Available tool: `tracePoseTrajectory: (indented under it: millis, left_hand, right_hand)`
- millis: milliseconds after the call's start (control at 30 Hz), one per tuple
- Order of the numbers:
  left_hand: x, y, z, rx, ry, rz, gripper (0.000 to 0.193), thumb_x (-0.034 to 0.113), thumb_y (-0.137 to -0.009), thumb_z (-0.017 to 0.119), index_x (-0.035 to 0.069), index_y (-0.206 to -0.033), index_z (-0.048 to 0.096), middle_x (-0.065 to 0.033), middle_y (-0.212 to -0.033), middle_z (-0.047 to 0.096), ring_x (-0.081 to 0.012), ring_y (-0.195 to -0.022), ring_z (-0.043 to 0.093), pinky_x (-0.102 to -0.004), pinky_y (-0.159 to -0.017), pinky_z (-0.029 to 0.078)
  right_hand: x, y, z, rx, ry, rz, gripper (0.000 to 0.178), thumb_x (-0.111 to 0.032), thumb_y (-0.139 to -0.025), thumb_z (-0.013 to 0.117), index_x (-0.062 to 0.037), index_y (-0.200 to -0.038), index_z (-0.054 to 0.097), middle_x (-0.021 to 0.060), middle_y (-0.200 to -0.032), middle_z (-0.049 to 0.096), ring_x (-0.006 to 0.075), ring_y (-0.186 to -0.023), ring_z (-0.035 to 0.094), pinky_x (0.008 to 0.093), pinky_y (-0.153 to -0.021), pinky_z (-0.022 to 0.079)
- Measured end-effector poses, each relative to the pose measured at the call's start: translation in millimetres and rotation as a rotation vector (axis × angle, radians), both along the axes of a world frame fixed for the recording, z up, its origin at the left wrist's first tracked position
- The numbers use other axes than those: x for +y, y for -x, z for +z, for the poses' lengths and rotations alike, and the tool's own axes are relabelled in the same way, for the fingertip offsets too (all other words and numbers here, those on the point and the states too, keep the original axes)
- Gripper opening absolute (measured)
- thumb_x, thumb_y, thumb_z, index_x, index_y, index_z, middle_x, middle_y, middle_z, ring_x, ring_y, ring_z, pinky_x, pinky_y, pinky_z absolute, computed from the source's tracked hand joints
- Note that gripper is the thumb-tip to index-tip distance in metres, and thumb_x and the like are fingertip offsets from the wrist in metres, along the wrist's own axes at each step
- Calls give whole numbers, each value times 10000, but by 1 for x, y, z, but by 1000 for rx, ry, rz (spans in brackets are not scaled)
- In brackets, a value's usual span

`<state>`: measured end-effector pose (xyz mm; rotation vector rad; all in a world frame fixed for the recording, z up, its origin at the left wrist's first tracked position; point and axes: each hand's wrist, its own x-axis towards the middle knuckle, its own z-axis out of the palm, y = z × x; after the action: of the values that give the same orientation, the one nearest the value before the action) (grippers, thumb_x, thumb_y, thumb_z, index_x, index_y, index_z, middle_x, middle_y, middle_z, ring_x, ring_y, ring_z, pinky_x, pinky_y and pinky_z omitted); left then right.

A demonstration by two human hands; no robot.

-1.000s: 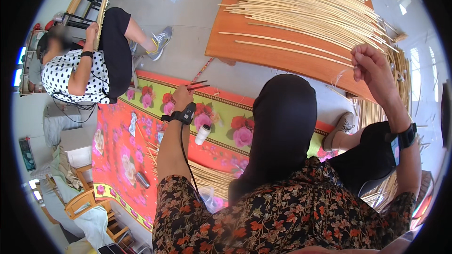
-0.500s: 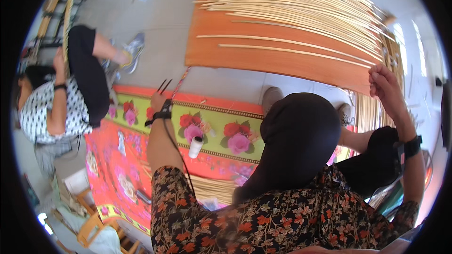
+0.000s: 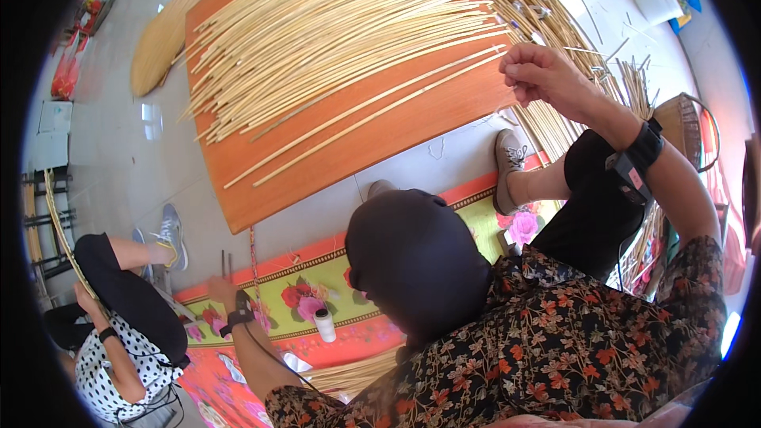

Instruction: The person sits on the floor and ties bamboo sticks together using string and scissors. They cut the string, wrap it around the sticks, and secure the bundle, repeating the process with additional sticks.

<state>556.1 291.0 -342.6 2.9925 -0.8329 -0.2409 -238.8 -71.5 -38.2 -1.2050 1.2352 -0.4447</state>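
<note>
Pale thin stalks [image 3: 341, 43] lie in a wide layer on an orange board [image 3: 261, 202]. Two stalks sit apart from the rest near its front edge. Beside their right ends hovers my right hand [image 3: 543, 75], fingers curled and thumb pressed in; whatever they may pinch is too small to make out. At the lower left my left hand [image 3: 224, 292] is closed around a tool with two thin dark prongs [image 3: 227, 265] pointing away from me; its other end is hidden. A white spool of thread [image 3: 325, 325] stands near that arm on a floral cloth.
To the left a co-worker [image 3: 127, 333] sits holding a braided strip [image 3: 59, 222]. More stalks [image 3: 547, 131] lie in bundles right of the board, near a basket [image 3: 682, 131] and a white bucket [image 3: 658, 1]. The floral cloth [image 3: 361, 281] spreads in front of my knees.
The view has swung to the right, showing more of the board and floor. My right hand stays by the stalk ends, and my left hand keeps the pronged tool.
</note>
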Motion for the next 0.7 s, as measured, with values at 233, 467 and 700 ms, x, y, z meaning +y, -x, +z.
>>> tracePoseTrajectory:
  millis: [233,467,700]
  left_hand:
    - [-169,176,187,736,1064,-13,392,204,-1040,550,-17,-1363,531,-123,-1249,635,-211,-1097,663,-316,-907,528]
    - [-291,321,356,874,530,-657,282,169,-1006,627,-13,-1221,650,-69,-1092,710,-149,-989,689,-261,-824,541]
    - [-358,475,303,649,143,-1238,295,127,-899,732,-7,-1158,687,-101,-1031,722,-204,-935,698,-326,-838,556]
  right_hand:
    - [29,7,15,129,51,354,99,-91,-969,588,-25,-1001,653,17,-815,651,90,-663,647,251,-620,548]
    - [62,14,16,165,386,751,115,-85,-904,619,-23,-973,689,149,-830,698,274,-712,693,366,-673,538]
    - [75,8,25,115,729,812,127,-128,-879,643,-7,-913,660,179,-817,689,392,-831,695,447,-736,548]
